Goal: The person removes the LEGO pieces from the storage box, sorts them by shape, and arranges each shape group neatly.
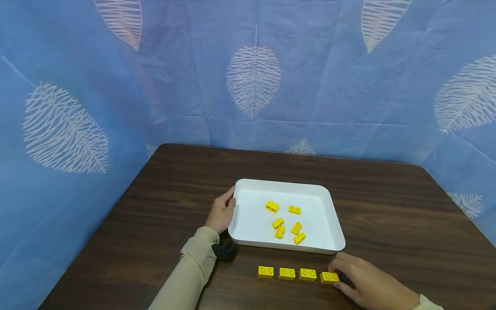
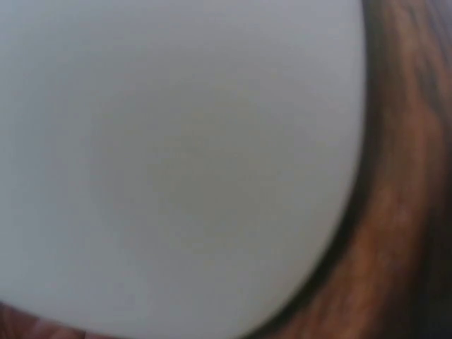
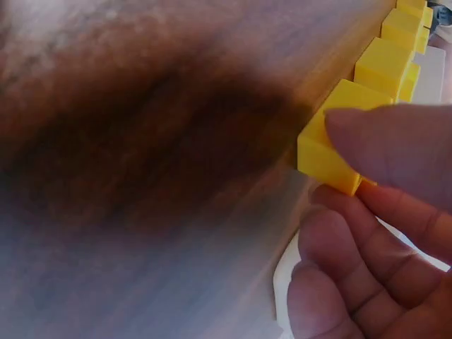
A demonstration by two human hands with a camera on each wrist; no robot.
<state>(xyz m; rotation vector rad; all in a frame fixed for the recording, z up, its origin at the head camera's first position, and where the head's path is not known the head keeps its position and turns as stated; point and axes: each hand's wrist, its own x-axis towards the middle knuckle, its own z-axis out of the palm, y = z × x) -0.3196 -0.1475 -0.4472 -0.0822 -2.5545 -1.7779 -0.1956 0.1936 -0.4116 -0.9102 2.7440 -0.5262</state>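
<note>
My left hand (image 1: 221, 214) grips the left rim of a white tray (image 1: 248, 241), with the thumb at the rim. At the right end of a row of yellow toy bricks (image 1: 287, 274) in front of the tray, my right hand (image 1: 360, 280) pinches one yellow toy brick (image 1: 329, 277) between thumb and fingers. The right wrist view shows the thumb lying across this brick (image 3: 346, 99), with the other bricks (image 3: 385, 60) lined up beyond it. Several more yellow bricks (image 1: 294, 210) lie scattered inside the tray. Pale tray wall (image 2: 212, 176) fills most of the blurred left wrist view.
Everything stands on a dark brown wooden table (image 1: 186, 185). A blue cloth with white leaf prints (image 1: 310, 86) hangs behind it and along the sides. On my left wrist sits a black strap (image 1: 225, 251).
</note>
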